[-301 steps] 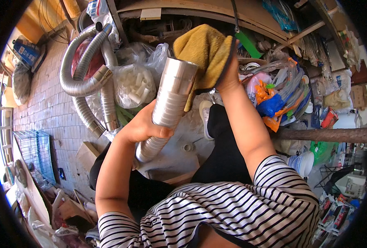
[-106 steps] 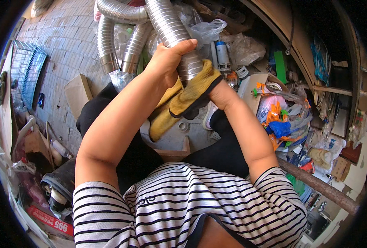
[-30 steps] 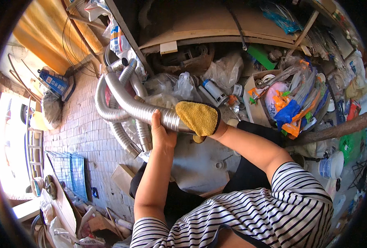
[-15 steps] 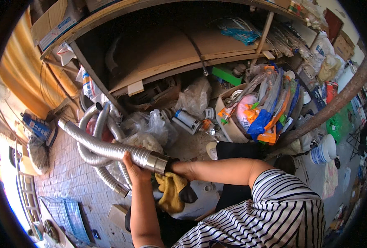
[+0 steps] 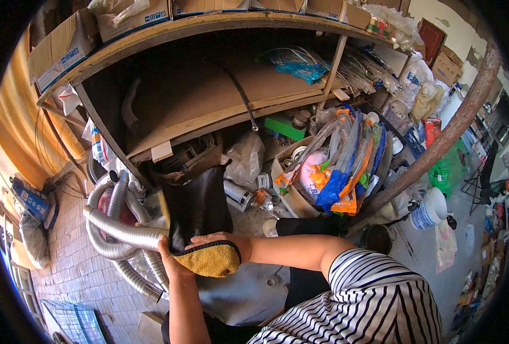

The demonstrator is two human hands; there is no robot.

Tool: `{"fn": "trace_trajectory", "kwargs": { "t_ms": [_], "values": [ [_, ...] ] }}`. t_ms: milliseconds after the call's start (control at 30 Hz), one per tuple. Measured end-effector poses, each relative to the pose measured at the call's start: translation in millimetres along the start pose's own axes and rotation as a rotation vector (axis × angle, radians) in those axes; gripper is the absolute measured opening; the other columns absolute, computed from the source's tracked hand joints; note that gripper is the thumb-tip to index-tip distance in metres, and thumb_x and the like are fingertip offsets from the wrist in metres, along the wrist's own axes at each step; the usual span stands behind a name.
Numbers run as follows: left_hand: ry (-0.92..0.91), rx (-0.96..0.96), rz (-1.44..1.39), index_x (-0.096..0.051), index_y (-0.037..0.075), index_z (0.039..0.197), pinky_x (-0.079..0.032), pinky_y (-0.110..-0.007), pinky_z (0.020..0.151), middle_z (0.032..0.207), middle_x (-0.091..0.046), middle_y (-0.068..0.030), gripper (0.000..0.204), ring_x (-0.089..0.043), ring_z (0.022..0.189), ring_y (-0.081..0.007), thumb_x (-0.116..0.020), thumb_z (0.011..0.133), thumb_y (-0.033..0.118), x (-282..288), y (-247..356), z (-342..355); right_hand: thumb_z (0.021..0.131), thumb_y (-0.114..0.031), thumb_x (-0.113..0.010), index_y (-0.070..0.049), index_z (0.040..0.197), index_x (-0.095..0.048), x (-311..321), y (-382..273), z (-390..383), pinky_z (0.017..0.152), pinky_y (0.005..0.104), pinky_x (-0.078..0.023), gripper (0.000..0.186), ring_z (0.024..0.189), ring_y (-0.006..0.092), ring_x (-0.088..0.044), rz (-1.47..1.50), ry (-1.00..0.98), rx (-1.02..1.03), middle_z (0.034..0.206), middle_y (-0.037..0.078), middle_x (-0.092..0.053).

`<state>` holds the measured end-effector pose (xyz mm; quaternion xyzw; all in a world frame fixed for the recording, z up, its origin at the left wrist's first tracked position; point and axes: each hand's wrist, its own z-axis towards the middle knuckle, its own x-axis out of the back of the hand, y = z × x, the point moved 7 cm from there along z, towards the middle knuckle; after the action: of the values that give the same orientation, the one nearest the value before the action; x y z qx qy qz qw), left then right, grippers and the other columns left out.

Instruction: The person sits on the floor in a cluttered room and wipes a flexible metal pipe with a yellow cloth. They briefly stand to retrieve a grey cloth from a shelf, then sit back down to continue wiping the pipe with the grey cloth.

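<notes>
From the head view, I see the silver corrugated duct [image 5: 125, 228] stretching leftward from my left hand [image 5: 174, 265], which grips it near one end. My right hand [image 5: 224, 245], just beside, grasps the yellow-and-black cloth [image 5: 200, 203] covering that end.

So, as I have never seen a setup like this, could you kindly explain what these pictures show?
Certainly. There is no machine: these are a person's own bare hands. Each picture comes from the left of two wide fisheye cameras worn on the head, looking down, so straight edges bend near the rim. The left hand grips a silver ribbed pipe near its end, which the cloth hides. The right hand holds that cloth, yellow on one side and dark on the other. More silver pipes lie at the left. Farther off are a box of colourful plastic packages and, at the right, a white bucket.
</notes>
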<state>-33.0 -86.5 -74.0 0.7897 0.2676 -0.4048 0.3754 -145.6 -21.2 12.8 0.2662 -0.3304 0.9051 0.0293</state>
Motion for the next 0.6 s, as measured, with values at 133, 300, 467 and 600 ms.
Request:
{"fn": "trace_trajectory", "kwargs": {
  "t_ms": [133, 300, 467, 600],
  "values": [
    [-0.029, -0.233, 0.085, -0.045, 0.007, 0.12, -0.041, -0.043, 0.094, 0.113, -0.055, -0.0076, 0.056, -0.052, 0.105, -0.0261, -0.062, 0.078, 0.04, -7, 14, 5, 0.087, -0.015, -0.048, -0.004, 0.126, -0.045, 7, 15, 18, 0.097, 0.0304, -0.04, 0.04, 0.116, 0.0186, -0.049, -0.332, 0.033, -0.033, 0.127, 0.011, -0.05],
    [-0.065, -0.3, 0.14, -0.049, 0.003, 0.116, -0.043, -0.041, 0.092, 0.104, -0.058, -0.0101, 0.058, -0.055, 0.099, -0.0245, -0.064, 0.077, 0.043, -14, 27, -1, 0.094, -0.019, -0.045, -0.009, 0.116, -0.054, -66, 73, -42, 0.076, 0.0322, -0.05, 0.026, 0.093, 0.0149, -0.06, 1.281, 0.355, -1.072, 0.108, 0.003, -0.062],
    [-0.1, -0.28, 0.132, -0.048, 0.001, 0.116, -0.043, -0.041, 0.092, 0.106, -0.057, -0.012, 0.059, -0.055, 0.099, -0.0265, -0.064, 0.076, 0.042, -11, 29, 3, 0.091, -0.021, -0.05, -0.004, 0.097, -0.058, -111, 56, -68, 0.06, 0.0309, -0.054, 0.02, 0.068, 0.0177, -0.064, 1.736, 0.042, -1.354, 0.085, 0.01, -0.065],
    [-0.151, -0.297, 0.079, -0.048, 0.001, 0.116, -0.042, -0.041, 0.093, 0.106, -0.057, -0.0125, 0.057, -0.055, 0.1, -0.0263, -0.064, 0.077, 0.039, -18, 37, 1, 0.089, -0.019, -0.049, -0.003, 0.081, -0.055, -78, 30, -45, 0.055, 0.0319, -0.053, 0.019, 0.063, 0.019, -0.062, 1.768, 0.027, -1.303, 0.077, 0.012, -0.063]
  ]
}}
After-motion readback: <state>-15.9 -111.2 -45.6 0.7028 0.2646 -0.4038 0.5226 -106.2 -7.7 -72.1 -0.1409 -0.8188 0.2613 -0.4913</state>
